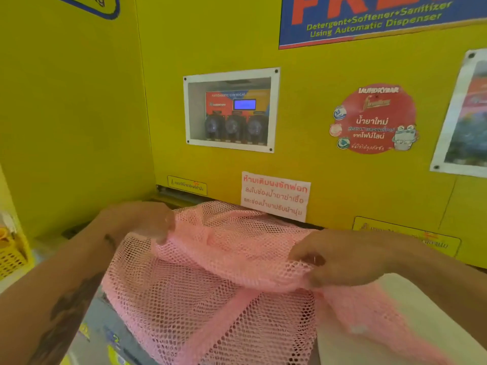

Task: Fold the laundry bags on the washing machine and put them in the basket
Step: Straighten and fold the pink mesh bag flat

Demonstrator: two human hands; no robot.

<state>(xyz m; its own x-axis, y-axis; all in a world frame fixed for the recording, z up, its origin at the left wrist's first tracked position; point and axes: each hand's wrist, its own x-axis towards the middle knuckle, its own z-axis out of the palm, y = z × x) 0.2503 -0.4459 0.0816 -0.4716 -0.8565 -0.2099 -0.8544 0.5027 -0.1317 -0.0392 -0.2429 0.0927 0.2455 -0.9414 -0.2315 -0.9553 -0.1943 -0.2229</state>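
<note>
My left hand (147, 222) pinches the far left edge of the pink mesh laundry bag (210, 291), and my right hand (340, 256) pinches its right side, fingers closed on a doubled layer of net. The bag lies spread over the top of the washing machine (411, 325), its upper part lifted and folded toward me. At the far left edge is what looks like a yellow basket (11, 256), partly cut off.

Basket (11, 255) cut by left edge; mesh bag (210, 299) runs off bottom edge; washer (395, 325) top mostly covered.
</note>
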